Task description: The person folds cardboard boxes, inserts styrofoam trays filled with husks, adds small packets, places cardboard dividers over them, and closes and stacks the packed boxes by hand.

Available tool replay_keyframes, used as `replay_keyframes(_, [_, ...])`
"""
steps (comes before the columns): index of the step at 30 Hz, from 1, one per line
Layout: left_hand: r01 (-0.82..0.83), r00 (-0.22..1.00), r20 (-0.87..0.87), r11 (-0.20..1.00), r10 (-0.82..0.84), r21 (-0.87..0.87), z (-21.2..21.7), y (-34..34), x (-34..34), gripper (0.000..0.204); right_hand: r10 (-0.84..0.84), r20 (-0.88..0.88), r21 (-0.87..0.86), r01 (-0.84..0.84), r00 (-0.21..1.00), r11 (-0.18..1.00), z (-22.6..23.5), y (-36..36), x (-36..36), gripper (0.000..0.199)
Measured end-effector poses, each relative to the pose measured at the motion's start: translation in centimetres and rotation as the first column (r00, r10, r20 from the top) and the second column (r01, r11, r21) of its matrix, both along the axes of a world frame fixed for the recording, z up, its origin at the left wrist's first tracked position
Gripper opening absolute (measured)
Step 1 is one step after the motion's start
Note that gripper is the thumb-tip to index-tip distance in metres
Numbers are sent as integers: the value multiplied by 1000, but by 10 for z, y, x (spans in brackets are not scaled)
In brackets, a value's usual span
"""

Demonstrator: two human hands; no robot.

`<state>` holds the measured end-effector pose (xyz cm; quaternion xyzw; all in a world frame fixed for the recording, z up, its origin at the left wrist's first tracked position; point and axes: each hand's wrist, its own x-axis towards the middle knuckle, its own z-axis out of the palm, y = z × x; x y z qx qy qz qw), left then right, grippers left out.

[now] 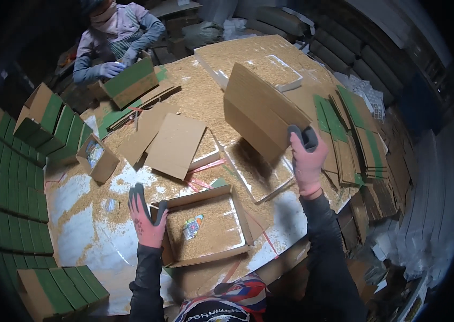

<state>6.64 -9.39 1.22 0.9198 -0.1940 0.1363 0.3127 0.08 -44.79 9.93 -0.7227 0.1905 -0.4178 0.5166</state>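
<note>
My right hand (308, 161), in a pink glove with grey fingertips, is closed on the lower right corner of a brown cardboard piece (259, 107), which is raised and tilted above the table. It looks like a folded sheet or lid. My left hand (147, 220), gloved alike, is at the left wall of an open cardboard box (243, 217), its fingers stretched out and the thumb by the box corner. Inside the box lies a level layer of tan, grain-like filling (216, 225) with white edges. A small colourful packet (192, 227) rests on it.
Flat cardboard sheets (176, 145) lie beyond the box, near a white-rimmed tray (256, 193) of filling. Green-and-brown boxes (12, 198) are stacked at left. Folded cartons (361, 134) are piled at right. A co-worker (114, 43) handles a green-and-brown box (130, 83) at far left.
</note>
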Motion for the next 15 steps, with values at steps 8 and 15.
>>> replay_keyframes(8, [291,914,-163,881,-370,-372,95,-8,90,56,489,481,356,-672,728,649,5,43,39,31])
replay_keyframes(15, [177,984,61,967,-169,-180,109,27,95,41,-84,-94,-612,9,992,791,-11,101,44,79])
